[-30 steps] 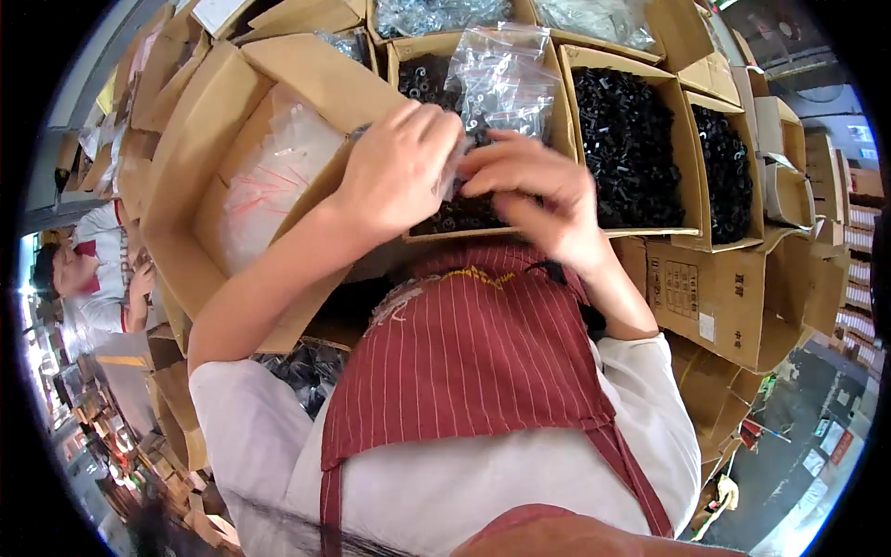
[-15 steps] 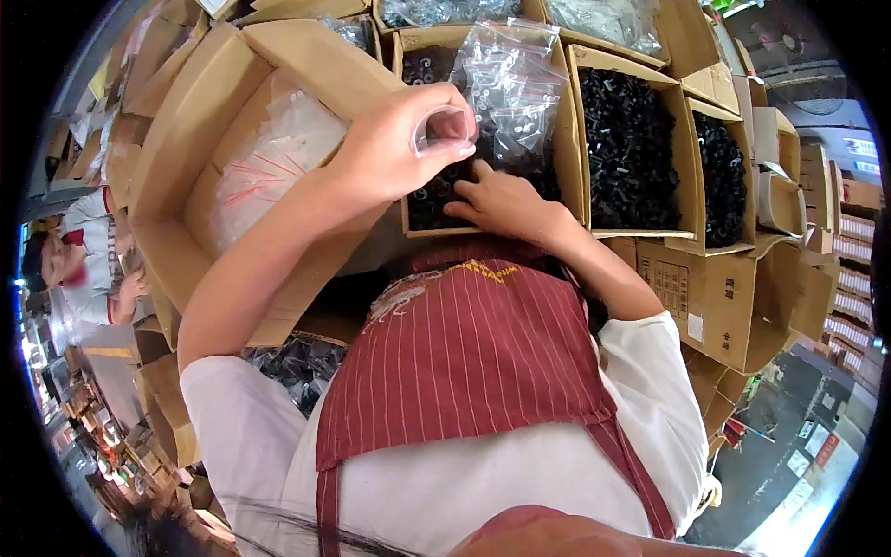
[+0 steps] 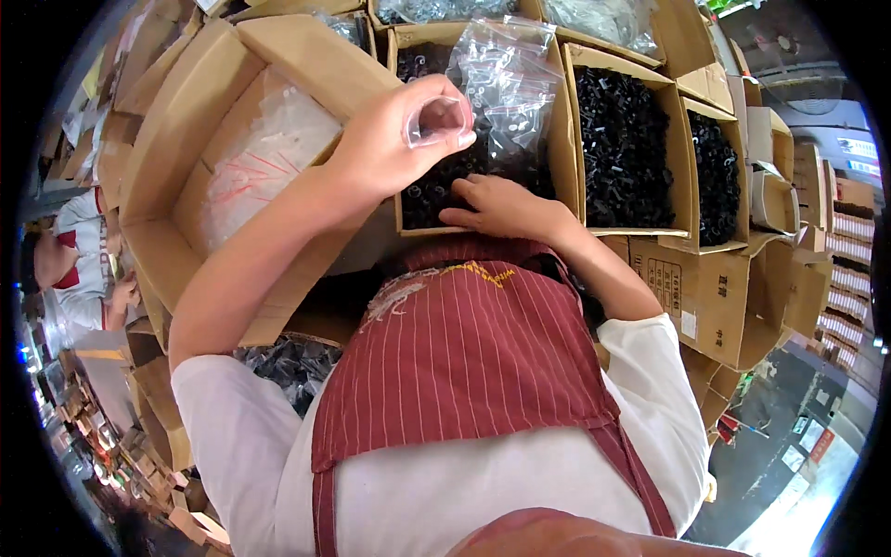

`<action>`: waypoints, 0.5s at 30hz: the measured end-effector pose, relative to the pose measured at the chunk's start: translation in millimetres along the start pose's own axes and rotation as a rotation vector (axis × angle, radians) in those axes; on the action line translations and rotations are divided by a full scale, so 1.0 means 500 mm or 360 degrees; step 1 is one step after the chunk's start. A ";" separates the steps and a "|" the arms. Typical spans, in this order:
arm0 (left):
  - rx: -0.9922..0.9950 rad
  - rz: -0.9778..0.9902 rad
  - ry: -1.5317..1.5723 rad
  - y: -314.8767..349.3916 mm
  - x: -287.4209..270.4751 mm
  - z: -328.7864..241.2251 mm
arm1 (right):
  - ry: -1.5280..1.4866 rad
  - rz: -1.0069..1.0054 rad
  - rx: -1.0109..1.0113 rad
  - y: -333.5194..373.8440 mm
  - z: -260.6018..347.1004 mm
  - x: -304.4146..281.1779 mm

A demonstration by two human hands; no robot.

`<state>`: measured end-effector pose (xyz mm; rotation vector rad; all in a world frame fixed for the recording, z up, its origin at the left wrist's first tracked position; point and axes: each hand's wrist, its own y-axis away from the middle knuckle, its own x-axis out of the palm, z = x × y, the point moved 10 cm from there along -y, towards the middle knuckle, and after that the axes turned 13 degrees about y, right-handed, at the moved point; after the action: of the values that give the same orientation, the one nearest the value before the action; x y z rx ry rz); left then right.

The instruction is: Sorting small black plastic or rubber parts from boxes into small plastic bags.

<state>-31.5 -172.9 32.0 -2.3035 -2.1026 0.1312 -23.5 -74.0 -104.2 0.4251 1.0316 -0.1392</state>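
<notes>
My left hand [image 3: 394, 139] is curled round a small clear plastic bag [image 3: 436, 119], its mouth spread into a round opening above the hand. Lower and to the right, my right hand [image 3: 506, 206] reaches over the near edge of a cardboard box [image 3: 568, 158] of small black hook-shaped parts [image 3: 429, 200]. Its thumb and a forefinger show apart at the parts, and I see nothing between them; the other fingers are partly hidden. Several clear zip bags [image 3: 506, 79] lie heaped on the black parts, beyond both hands.
At left a tilted, open carton [image 3: 186, 176] holds clear bags with red strips [image 3: 246, 176]. Two boxes of black parts [image 3: 624, 148] stand at right. Boxes of clear bags [image 3: 603, 23] line the back. Another person [image 3: 82, 251] is at far left.
My right hand has drawn back slightly toward me, its fingers less spread. My left hand still holds the bag, whose mouth now looks wider and rounder.
</notes>
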 end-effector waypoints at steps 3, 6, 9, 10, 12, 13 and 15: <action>-0.0016 0.0066 0.0112 0.000 0.005 0.001 | -0.0105 0.0001 0.0053 -0.004 -0.006 0.009; -0.0014 0.0063 0.0163 0.003 0.005 0.004 | 0.0063 -0.0312 0.0176 0.007 -0.015 -0.036; 0.0057 -0.0007 0.0161 0.005 -0.002 -0.006 | -0.0244 -0.0534 0.0368 0.019 -0.040 -0.096; 0.0093 -0.0004 0.0151 0.002 -0.004 -0.010 | -0.0438 -0.0636 0.0405 0.025 -0.051 -0.110; 0.0127 0.0002 0.0144 0.000 -0.002 -0.011 | -0.1174 -0.0469 0.0387 0.017 -0.080 -0.077; 0.0121 -0.0022 0.0141 0.000 -0.005 -0.010 | -0.1178 -0.0470 0.0385 0.022 -0.090 -0.083; 0.0112 -0.0045 0.0137 0.003 -0.010 -0.011 | -0.2652 0.0135 0.0521 0.027 -0.070 -0.001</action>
<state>-30.2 -177.6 37.8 -2.1979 -2.0547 0.1024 -47.7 -47.7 -115.6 0.4672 -0.6586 -0.4791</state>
